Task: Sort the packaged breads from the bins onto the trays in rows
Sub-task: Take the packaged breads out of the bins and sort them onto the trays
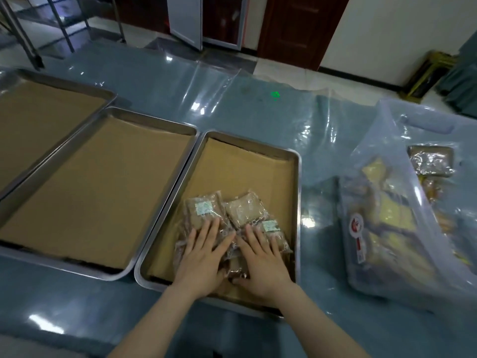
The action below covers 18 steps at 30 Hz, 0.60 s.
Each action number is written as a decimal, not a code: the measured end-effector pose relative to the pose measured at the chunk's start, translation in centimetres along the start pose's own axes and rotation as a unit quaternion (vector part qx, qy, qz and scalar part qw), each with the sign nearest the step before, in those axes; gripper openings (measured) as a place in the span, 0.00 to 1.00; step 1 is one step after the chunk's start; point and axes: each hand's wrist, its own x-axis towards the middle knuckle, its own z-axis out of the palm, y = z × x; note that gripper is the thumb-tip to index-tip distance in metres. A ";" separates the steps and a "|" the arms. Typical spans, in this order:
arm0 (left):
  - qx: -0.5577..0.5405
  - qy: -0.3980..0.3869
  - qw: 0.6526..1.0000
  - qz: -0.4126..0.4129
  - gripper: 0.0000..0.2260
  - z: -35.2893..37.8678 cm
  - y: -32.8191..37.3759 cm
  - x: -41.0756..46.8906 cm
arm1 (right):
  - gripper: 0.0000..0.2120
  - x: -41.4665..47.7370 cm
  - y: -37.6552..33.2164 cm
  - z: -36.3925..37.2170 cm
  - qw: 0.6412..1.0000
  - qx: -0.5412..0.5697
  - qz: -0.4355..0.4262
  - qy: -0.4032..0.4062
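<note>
While the left hand (204,257) and right hand (262,259) lie side by side, their fingers are straight and spread, pressing flat on a pile of packaged breads (240,211) and gripping nothing. The pile sits under and just beyond the fingertips, in the near end of a paper-lined tray (299,192). Left of the fingers stands a second lined tray (108,113). Right of them is a clear bin (382,267) of breads.

Left hand (204,257), right hand (260,259) — on breads (204,208)

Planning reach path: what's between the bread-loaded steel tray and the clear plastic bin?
Head view: only bare blue film-covered table between steel tray and clear plastic bin.
</note>
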 end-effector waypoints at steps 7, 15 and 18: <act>-0.043 -0.024 0.999 0.012 0.39 -2.8 -0.7 -0.1 | 0.47 0.3 0.9 -3.0 0.993 0.100 -0.020 -0.059; -0.059 0.143 0.987 0.036 0.31 -11.6 3.3 1.2 | 0.22 -2.5 3.4 -14.8 0.973 0.165 -0.016 0.160; -0.043 0.181 0.980 0.072 0.29 -14.9 6.2 2.3 | 0.19 -4.4 4.8 -19.3 0.963 0.149 -0.032 0.221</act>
